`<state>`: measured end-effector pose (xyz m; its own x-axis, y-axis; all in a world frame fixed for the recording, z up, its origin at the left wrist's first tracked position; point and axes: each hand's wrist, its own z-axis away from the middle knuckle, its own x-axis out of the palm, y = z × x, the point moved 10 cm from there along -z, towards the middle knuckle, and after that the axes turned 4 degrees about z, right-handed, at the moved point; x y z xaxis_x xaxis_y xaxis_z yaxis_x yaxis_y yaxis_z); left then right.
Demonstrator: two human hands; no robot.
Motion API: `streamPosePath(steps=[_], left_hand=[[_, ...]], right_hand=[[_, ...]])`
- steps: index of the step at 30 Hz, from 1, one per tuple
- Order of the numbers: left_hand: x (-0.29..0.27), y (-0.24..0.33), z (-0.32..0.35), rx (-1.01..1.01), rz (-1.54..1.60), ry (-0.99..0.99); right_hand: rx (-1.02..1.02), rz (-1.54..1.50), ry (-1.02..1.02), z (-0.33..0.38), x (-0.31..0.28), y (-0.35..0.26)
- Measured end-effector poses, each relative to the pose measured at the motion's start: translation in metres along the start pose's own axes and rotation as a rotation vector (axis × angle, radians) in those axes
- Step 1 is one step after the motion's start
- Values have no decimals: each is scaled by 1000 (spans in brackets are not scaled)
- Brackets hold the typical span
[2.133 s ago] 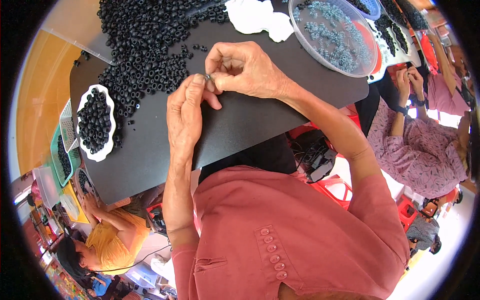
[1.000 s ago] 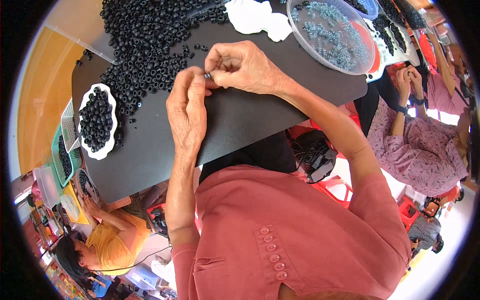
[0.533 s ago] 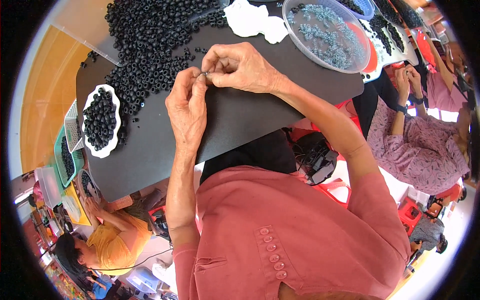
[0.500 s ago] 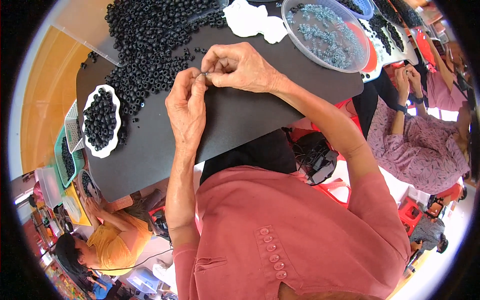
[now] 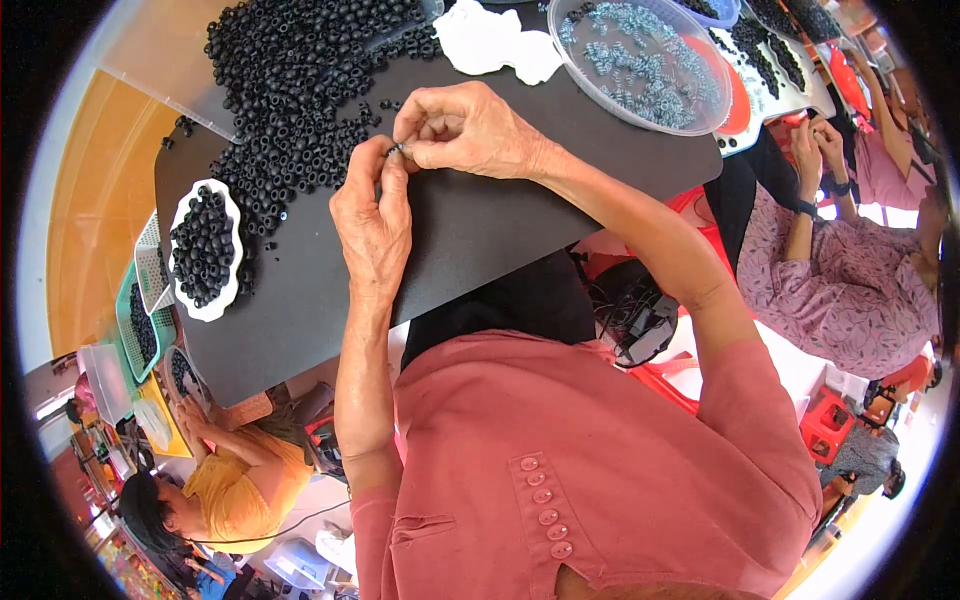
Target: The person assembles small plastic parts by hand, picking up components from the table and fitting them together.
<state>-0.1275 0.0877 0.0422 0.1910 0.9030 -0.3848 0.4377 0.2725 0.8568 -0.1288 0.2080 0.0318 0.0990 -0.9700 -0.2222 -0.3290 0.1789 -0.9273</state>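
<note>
Both your hands meet over the black worktop (image 5: 480,230): left hand (image 5: 372,215) and right hand (image 5: 470,130) pinch one small grey part (image 5: 396,150) between fingertips, just right of the black bead pile (image 5: 300,90).

A black work board (image 5: 470,240) fills the middle under bright daylight, orange-yellow flooring (image 5: 90,230) beyond its left edge and red plastic stools (image 5: 825,420) at right.
</note>
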Motion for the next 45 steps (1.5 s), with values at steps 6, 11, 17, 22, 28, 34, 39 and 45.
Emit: streamPosePath(steps=[6,11,17,22,28,34,39,45], left_hand=[[0,-10,0,-52,159,-8],[7,-24,0,-185,332,-102],[3,-23,0,-222,296,-62],[-2,6,0,14,5,14],[-1,9,1,39,-75,-9],[10,-16,1,-194,392,-117],[10,-28,1,-277,488,-121],[0,2,1,-3,39,-27]], right_hand=[[-48,37,6,-1,3,-7],[-67,101,3,1,3,-10],[0,86,-2,1,1,-7],[24,75,11,0,-1,1],[52,52,24,0,-3,4],[108,-96,-29,2,3,7],[105,-126,-52,2,7,7],[157,-104,-31,0,4,10]])
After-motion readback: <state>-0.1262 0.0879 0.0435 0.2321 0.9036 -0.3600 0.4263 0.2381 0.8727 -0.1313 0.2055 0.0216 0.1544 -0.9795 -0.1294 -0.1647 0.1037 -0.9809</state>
